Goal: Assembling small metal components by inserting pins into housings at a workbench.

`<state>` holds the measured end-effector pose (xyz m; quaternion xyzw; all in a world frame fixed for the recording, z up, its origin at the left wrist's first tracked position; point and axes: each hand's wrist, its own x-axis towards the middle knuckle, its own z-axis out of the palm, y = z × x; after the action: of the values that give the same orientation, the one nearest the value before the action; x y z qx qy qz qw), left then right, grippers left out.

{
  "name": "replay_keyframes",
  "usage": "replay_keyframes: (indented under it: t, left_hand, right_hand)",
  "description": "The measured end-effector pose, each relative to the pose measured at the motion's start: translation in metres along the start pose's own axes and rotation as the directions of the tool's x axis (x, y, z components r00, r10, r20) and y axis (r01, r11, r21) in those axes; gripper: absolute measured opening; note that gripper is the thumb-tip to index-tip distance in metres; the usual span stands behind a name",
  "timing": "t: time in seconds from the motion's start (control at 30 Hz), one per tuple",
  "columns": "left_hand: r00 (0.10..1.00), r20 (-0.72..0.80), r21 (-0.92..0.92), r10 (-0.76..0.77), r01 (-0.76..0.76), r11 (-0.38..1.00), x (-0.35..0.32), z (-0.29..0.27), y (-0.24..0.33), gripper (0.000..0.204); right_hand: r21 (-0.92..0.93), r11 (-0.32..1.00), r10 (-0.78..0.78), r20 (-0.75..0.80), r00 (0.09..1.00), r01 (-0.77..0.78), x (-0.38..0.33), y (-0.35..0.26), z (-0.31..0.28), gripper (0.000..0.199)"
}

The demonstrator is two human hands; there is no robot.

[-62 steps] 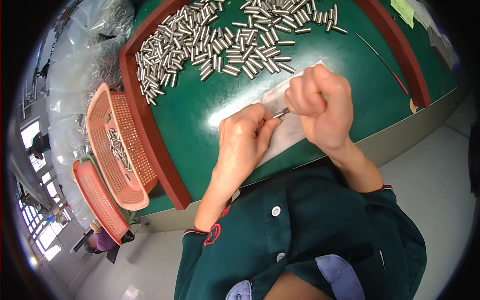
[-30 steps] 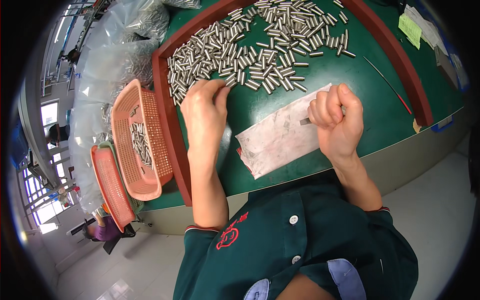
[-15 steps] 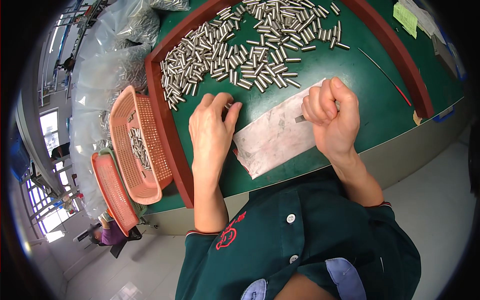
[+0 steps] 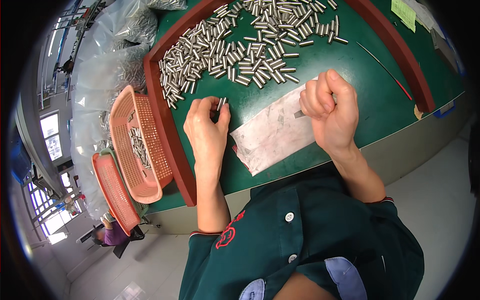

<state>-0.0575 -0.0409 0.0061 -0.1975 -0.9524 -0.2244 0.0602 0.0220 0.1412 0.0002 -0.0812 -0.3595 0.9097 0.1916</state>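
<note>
Metal pins (image 4: 223, 103), one or two, I cannot tell, pinched in the left hand (image 4: 204, 125).
Right hand (image 4: 332, 107) clenches one flat grey piece (image 4: 299, 114) above one whitish cloth (image 4: 267, 137).

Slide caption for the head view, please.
Left hand pinching a short metal cylinder near scattered metal cylinders; right hand gripping a mostly hidden, grey-tipped tool over a white pad.
</note>
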Motion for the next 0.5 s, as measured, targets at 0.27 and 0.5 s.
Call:
replay_keyframes:
  t: [0.27,0.5]
  left_hand:
    - [0.97,-0.038,0.199,0.24,-0.229,0.953,0.008,0.001,-0.01,0.012]
    - [0.921,0.031,-0.066,0.389,-0.387,0.92,-0.006,0.001,0.029,0.013]
  right_hand:
    - [0.012,1.0,0.004,0.006,1.0,-0.004,0.001,0.0,0.0,0.041]
    - [0.017,1.0,0.006,-0.003,1.0,-0.006,0.001,0.0,-0.004,0.041]
